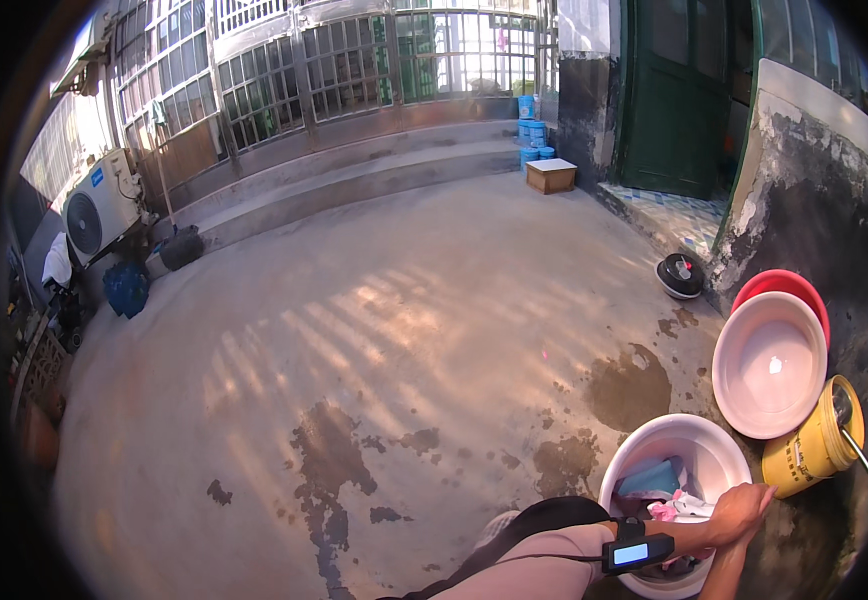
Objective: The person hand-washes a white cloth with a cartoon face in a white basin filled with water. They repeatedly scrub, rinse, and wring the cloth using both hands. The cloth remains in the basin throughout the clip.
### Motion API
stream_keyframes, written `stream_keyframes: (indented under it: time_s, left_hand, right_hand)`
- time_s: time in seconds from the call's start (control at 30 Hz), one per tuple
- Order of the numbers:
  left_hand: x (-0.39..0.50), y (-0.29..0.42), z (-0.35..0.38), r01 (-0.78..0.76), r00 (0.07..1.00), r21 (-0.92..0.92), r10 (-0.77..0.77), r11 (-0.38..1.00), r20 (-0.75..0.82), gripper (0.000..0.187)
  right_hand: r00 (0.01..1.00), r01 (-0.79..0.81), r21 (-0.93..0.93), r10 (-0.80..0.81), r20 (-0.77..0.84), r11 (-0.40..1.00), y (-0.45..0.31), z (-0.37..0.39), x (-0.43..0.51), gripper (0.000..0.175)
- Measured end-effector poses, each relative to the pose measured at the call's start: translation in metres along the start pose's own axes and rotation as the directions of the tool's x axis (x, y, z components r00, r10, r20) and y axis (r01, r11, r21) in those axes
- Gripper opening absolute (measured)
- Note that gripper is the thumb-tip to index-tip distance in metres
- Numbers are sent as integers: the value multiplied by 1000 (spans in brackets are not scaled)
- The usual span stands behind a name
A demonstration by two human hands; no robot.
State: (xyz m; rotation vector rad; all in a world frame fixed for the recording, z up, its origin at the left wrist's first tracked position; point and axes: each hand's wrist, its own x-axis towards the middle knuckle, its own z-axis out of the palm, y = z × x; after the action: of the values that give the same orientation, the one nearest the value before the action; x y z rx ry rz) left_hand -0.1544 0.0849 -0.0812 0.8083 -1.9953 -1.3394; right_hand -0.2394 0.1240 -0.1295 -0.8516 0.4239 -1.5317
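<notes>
A white plastic basin (633, 442) stands on the concrete floor at the lower right, holding wet cloths. Among them are a blue cloth (648, 478) and a white and pink cloth (685, 510). Over the basin's right side, my left hand (738, 510) meets my right hand (741, 534), which is mostly covered by it. The fingers point toward the yellow bucket; whether they grip anything is hidden. A black device with a lit screen (630, 554) is strapped to my left forearm.
A yellow bucket (798, 457) with a metal-handled ladle, a pale basin (770, 360) and a red basin (786, 281) stand by the right wall. A black-lidded pot (679, 274) sits near the doorway. Wet patches (629, 386) mark the floor.
</notes>
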Motion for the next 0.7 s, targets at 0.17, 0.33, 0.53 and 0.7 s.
stream_keyframes:
  time_s: [0.17,0.33,0.53,0.7]
  left_hand:
    - [11,-4,-16,26,885,-215,-122,976,-449,55]
    - [-7,8,-11,-23,990,-90,10,996,-141,49]
    - [4,-6,-17,-135,930,-106,89,985,-357,48]
    - [-9,-2,-11,-61,965,57,73,997,-250,47]
  right_hand:
    - [747,-146,-535,-262,-611,832,7,2,-7,65]
    - [883,46,-217,-141,-448,975,5,21,-2,50]
    - [719,-67,-368,-211,-662,927,14,20,-4,47]
    - [698,33,-175,-148,-700,984,23,8,-13,53]
